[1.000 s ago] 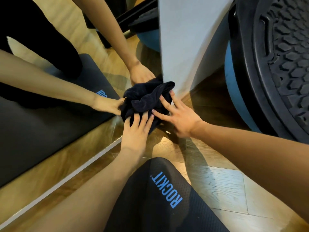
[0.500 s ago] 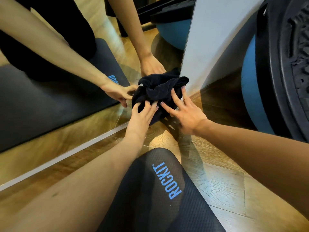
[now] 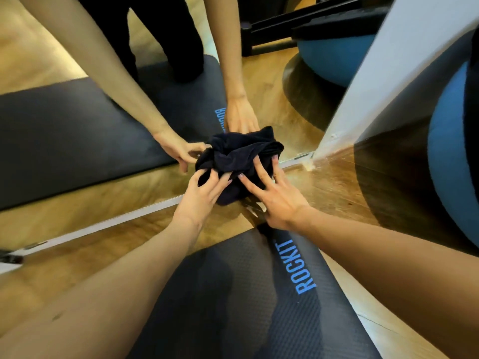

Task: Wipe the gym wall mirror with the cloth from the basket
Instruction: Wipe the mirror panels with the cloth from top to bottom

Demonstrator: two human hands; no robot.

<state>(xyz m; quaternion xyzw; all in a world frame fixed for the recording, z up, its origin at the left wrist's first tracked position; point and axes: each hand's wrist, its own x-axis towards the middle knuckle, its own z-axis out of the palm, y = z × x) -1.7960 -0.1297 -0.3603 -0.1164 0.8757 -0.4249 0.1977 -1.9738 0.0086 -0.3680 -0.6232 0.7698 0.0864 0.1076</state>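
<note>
wood floor (image 3: 337,193), dark mat (image 3: 233,307), wall mirror (image 3: 77,141)

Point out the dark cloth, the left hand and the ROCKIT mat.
dark cloth (image 3: 238,156): head view, on the bunched folds at its middle.
left hand (image 3: 201,196): head view, on the back of the hand.
ROCKIT mat (image 3: 233,294): head view, on the bare textured surface beside the lettering.
</note>
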